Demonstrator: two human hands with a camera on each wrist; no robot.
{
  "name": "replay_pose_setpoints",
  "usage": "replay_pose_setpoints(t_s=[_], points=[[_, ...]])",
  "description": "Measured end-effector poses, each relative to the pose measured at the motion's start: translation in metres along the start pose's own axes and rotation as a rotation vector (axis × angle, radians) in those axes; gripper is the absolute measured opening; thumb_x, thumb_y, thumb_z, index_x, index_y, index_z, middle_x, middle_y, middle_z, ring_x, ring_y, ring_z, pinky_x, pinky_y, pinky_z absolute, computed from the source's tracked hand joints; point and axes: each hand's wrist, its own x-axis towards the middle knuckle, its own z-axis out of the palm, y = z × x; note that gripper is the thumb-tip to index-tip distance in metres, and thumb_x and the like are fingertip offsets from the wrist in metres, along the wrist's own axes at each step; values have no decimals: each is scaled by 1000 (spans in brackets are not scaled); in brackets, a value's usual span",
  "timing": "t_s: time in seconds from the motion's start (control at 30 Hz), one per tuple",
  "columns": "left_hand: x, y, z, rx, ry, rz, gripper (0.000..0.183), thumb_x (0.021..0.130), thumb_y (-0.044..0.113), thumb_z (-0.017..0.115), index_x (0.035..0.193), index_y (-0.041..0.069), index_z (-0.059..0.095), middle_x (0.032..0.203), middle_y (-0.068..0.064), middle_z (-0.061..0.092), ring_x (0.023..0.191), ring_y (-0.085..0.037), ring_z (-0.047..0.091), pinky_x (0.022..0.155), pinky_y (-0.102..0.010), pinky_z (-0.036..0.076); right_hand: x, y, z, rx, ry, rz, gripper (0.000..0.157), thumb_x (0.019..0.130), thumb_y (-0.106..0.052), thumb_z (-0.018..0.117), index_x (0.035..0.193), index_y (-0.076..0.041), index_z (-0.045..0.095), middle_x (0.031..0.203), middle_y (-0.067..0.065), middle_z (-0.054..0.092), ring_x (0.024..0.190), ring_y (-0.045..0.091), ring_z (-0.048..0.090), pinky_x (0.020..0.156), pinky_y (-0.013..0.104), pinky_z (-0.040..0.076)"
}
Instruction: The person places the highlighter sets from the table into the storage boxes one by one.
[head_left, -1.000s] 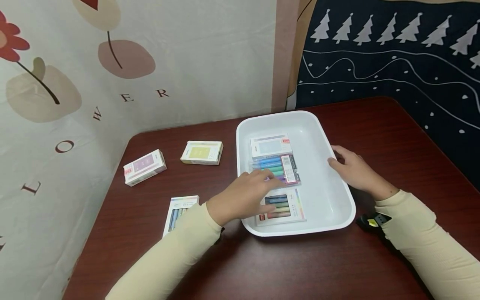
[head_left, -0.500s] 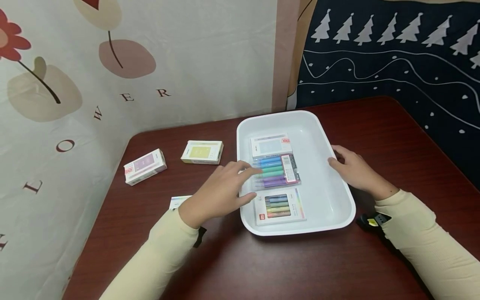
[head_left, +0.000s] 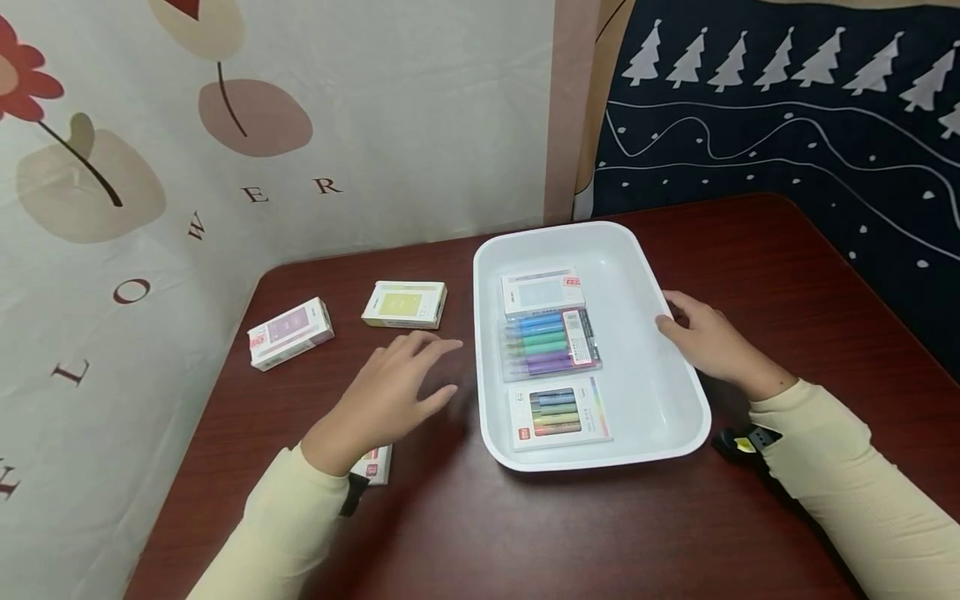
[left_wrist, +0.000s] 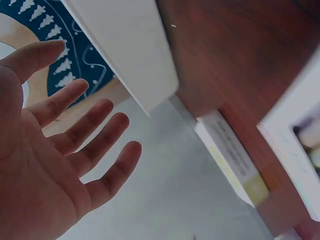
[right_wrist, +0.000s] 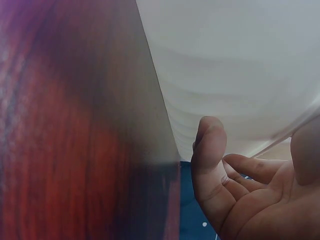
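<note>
My left hand (head_left: pixel 378 400) hovers over the table left of the white plastic tray (head_left: pixel 670 400), holding nothing. Its fingers are spread in the left wrist view. A box of coloured sticks (head_left: pixel 377 467) lies partly hidden beneath that wrist. At the tray's right side my right hand (head_left: pixel 708 342) grips the rim, thumb on top and fingers curled below. Inside the tray, along its left half, lie a white box with a pale blue label (head_left: pixel 542 293), a clear pack of blue, green and purple pens (head_left: pixel 543 343) and a windowed box of coloured sticks (head_left: pixel 558 414).
On the table (head_left: pixel 540 533), a white box with a yellow-green label (head_left: pixel 405 305) stands left of the tray. Further left is a white box with a purple label (head_left: pixel 289 333). Hanging cloths (head_left: pixel 420 125) back the table's far edge.
My left hand has come out from over the pen pack and moved left, past the tray's rim, covering more of the box on the table. The right hand and tray have stayed still.
</note>
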Motion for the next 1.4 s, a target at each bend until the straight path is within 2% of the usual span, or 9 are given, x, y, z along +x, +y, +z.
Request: replay_pose_setpoints(t_s=[0.37,0.77,1.13,1.27,1.4], points=[[-21,-25,4,29,-5,-83,58,89,32,74,141,17,55,129,-12,59,117,-33,57,91,-56,48,-1,-2,0,7,-6,-7,53,106,-23,43,153,0,32,125,34,58,90,35,72,61,41,61],[-46,-46,9,10,-57,-231,59,89,34,73,142,17,54,133,-16,57,120,-35,55,93,-60,45,-1,-2,0,4,-1,2,53,106,-23,43,153,-1,32,126,35,57,90,38,72,60,42,60],[-64,-58,14,37,-64,-318,60,87,38,73,140,16,56,131,-21,58,114,-40,58,86,-63,46,-1,-1,0,-5,3,-1,53,106,-23,42,153,-1,32,125,35,58,90,38,72,60,43,60],[-66,-60,14,55,-93,-353,63,87,43,72,140,14,56,132,-23,57,114,-43,57,85,-63,47,-1,-1,0,-10,3,-2,53,106,-23,43,153,-1,32,125,35,58,90,40,72,60,43,60],[-69,-61,16,72,-122,-385,68,85,49,72,140,13,55,130,-25,57,109,-42,59,76,-59,50,-1,-1,0,-9,2,-2,53,106,-22,43,153,-1,32,126,35,58,90,40,72,60,43,60]])
